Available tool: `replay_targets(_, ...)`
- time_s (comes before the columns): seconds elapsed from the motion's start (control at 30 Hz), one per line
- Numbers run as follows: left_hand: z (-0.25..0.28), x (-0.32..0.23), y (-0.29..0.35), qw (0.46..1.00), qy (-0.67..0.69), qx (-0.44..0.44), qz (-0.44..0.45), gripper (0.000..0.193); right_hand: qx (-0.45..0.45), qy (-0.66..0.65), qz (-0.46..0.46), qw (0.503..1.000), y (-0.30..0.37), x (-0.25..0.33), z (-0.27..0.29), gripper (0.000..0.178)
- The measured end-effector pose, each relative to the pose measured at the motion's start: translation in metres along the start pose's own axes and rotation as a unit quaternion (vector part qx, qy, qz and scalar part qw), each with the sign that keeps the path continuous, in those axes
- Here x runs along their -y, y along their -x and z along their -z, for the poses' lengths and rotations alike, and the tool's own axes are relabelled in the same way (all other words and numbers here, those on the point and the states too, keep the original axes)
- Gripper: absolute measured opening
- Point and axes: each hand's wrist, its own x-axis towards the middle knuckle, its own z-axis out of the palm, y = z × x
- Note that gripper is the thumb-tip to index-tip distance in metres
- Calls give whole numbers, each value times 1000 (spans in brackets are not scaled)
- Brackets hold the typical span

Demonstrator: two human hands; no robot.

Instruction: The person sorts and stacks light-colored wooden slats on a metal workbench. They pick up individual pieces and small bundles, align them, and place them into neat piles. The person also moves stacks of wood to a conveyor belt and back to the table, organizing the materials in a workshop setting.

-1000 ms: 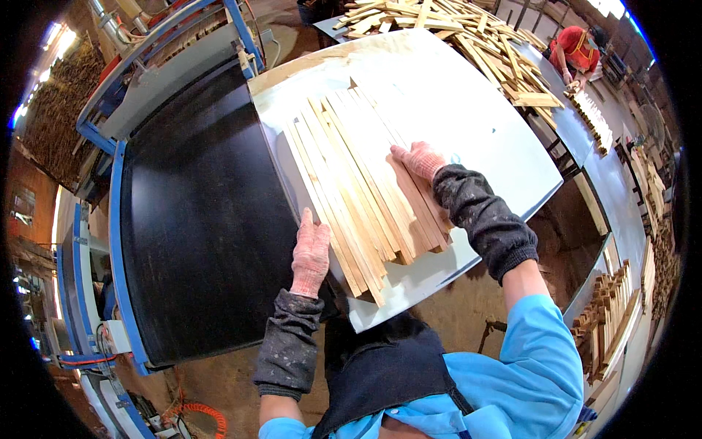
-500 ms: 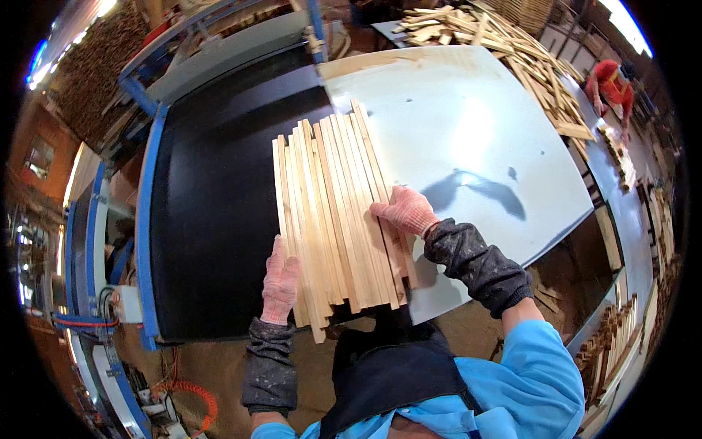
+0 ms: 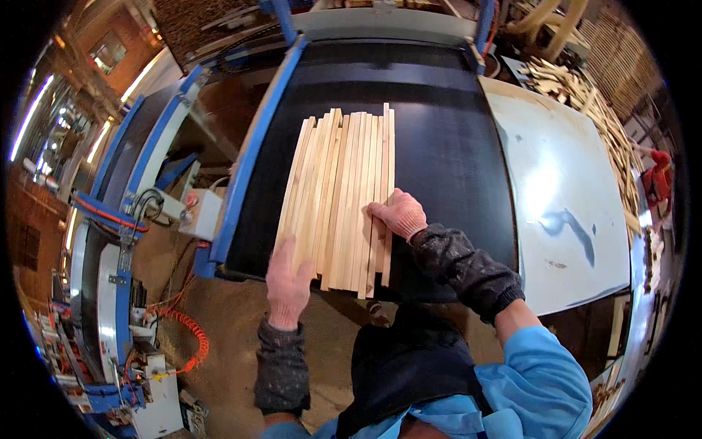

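Observation:
A row of pale wooden strips (image 3: 336, 190) lies side by side on a black conveyor belt (image 3: 446, 175), their ends uneven. My left hand (image 3: 287, 282), in a pink knit glove, is at the near left edge of the row. Its fingers are stretched out and slightly blurred, the thumb apart. My right hand (image 3: 401, 214), gloved alike, grips the right-hand strips from the side, with its thumb and fingertips on top. The undersides of the strips and part of the right fingers are hidden.
Blue frame rails (image 3: 256, 146) border the belt on the left. A pale sheet-topped table (image 3: 563, 197) adjoins it on the right, with a pile of loose wood (image 3: 610, 139) behind. An orange coiled hose (image 3: 194, 340) hangs at lower left. A person in red (image 3: 657, 179) is at far right.
The wooden strips have moved left with my hands, from straddling the pale table's edge to lying fully on the black belt. My view has turned left.

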Motion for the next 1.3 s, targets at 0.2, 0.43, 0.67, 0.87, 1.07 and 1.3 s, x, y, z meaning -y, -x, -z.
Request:
replay_targets(0.2, 41, 21, 137, 838, 477, 172, 202, 48, 54, -21, 31, 998, -42, 101, -87, 79)
replay_targets(0.43, -107, 164, 247, 920, 125, 341, 144, 36, 121, -383, 108, 909, -64, 62, -119, 56)
replay_targets(0.67, -144, 93, 198, 886, 174, 355, 242, 32, 289, -252, 311, 870, 78, -24, -117, 35)
replay_targets(0.87, -193, 23, 142, 882, 139, 446, 54, 31, 223, -150, 16, 963, 247, -236, -121, 55)
replay_targets(1.07, -269, -69, 178, 798, 106, 586, -94, 30, -146, -169, -474, 851, 469, -475, -159, 51)
replay_targets(1.3, -358, -182, 350, 570, 18, 785, -243, 28, -44, -73, -490, 867, 675, -560, -329, 36)
